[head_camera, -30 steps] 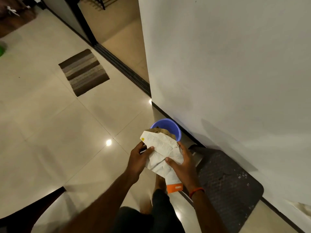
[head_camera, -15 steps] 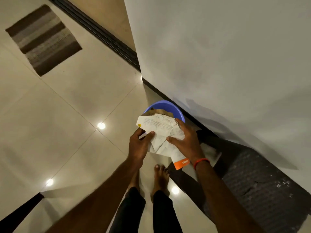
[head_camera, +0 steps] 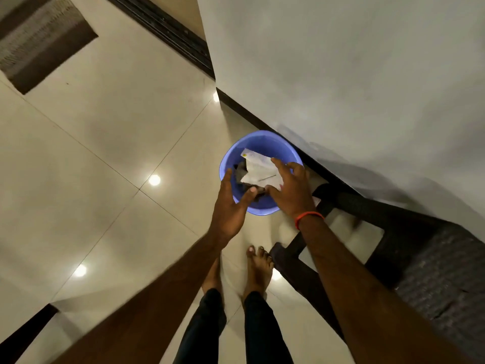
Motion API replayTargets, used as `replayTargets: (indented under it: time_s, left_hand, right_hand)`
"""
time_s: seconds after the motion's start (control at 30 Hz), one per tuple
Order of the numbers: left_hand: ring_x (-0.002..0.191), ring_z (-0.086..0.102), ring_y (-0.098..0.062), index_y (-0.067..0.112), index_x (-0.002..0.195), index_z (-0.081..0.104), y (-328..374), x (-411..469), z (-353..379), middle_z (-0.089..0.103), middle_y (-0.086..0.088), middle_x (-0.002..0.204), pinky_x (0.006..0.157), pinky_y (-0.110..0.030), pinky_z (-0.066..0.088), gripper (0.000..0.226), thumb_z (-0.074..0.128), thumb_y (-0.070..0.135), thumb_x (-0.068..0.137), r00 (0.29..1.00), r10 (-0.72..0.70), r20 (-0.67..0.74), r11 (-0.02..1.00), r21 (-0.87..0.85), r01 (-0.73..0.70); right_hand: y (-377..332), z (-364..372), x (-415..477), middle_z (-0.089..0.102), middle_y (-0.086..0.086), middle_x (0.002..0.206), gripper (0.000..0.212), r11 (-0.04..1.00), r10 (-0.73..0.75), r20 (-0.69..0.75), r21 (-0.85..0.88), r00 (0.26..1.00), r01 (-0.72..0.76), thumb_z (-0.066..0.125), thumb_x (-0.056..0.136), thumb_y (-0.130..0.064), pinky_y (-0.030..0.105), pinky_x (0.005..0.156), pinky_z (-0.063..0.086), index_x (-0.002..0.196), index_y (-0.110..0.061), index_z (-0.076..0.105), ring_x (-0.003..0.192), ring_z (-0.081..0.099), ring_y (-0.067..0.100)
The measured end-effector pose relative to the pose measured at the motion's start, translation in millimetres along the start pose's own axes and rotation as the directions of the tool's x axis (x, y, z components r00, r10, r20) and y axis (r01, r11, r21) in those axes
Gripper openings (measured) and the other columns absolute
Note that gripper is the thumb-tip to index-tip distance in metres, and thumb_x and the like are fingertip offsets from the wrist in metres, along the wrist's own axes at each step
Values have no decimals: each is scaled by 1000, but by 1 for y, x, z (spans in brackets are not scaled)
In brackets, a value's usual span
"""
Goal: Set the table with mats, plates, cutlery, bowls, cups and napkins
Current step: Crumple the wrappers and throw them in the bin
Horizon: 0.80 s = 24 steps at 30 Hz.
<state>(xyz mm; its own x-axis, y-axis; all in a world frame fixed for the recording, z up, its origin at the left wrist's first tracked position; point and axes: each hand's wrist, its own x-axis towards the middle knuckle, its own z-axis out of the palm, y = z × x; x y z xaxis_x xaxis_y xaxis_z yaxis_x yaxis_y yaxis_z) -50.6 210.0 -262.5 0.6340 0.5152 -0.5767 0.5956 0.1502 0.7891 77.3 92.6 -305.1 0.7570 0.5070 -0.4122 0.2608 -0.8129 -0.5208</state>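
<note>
A crumpled white paper wrapper (head_camera: pixel 258 170) lies inside a blue plastic bin (head_camera: pixel 262 136) on the floor by the wall, on top of dark scraps. My left hand (head_camera: pixel 229 206) hovers over the bin's near left rim with its fingers spread and holds nothing. My right hand (head_camera: pixel 291 190) is over the bin's right side with straight fingers. Its fingertips are at the paper's edge, and I cannot tell whether they touch it. No mats, plates, cutlery, bowls, cups or napkins are in view.
A white wall (head_camera: pixel 341 61) with a dark skirting runs along the right. A dark woven stool (head_camera: pixel 420 258) stands right of the bin, close to my bare feet (head_camera: pixel 258 269). A striped rug (head_camera: pixel 39 43) lies at the far left on the glossy tiles.
Both hands gripped the paper above the bin before. Now they have opened and the paper lies lower, inside the bin. The view has tilted further down.
</note>
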Motion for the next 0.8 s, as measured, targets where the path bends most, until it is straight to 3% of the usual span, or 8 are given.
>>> replayTargets:
  time_s: [0.13,0.27,0.4,0.5,0.57,0.63,0.7,0.8]
  left_hand:
    - [118,42,10,26,157,29,-3,-2,-4,35,39,129,80,6,32,67,63,36,100,1000,26,-3,996,80,-26]
    - [106,34,40,31,142,35,6,-4,-11,33,41,124,85,9,28,53,66,22,100,993,118,21,979,163,-119]
    - [106,35,39,30,135,37,12,5,-18,36,39,121,87,8,29,52,68,14,98,980,194,52,956,212,-201]
    - [103,31,43,12,146,42,16,10,-23,33,37,120,85,11,26,53,67,15,99,972,227,55,942,240,-234]
    - [107,39,34,8,145,45,23,9,-30,45,30,123,88,8,29,52,68,20,99,966,255,45,925,280,-257]
    - [112,51,11,11,142,49,36,3,-41,59,10,129,94,-2,37,51,67,31,98,960,274,62,912,300,-280]
    - [116,54,-2,13,144,48,54,-11,-54,60,3,135,101,-13,41,55,63,39,98,956,282,81,903,315,-293]
    - [116,42,5,12,149,44,84,-42,-75,51,6,142,99,3,23,57,64,35,101,962,260,79,897,350,-271]
  right_hand:
    - [-7,0,-7,47,15,139,63,999,-21,10,-43,1000,22,78,83,-23,56,100,46,141,-20,54,130,41,38]
    - [-11,-5,-11,44,11,145,59,993,-29,29,-111,999,32,75,86,-28,56,104,42,140,-22,53,135,34,33]
    - [-19,-7,-17,45,12,145,60,984,-76,15,-163,997,77,75,86,-32,56,109,37,140,-23,52,137,34,33]
    - [-30,-12,-21,47,13,144,59,972,-112,-15,-207,994,106,76,85,-35,54,110,35,139,-22,54,137,36,34]
    - [-41,-18,-26,48,12,142,58,961,-144,-46,-244,988,129,76,85,-36,53,107,34,137,-23,55,135,39,33]
    - [-55,-27,-33,50,11,140,56,950,-187,-80,-269,979,159,75,85,-37,54,106,35,135,-24,56,133,42,33]
    - [-76,-40,-42,52,12,138,55,944,-209,-109,-283,972,171,76,84,-39,56,104,36,133,-25,57,132,44,34]
    - [-109,-61,-60,56,15,134,57,936,-236,-147,-301,960,184,79,82,-42,57,99,39,132,-24,59,128,48,36]
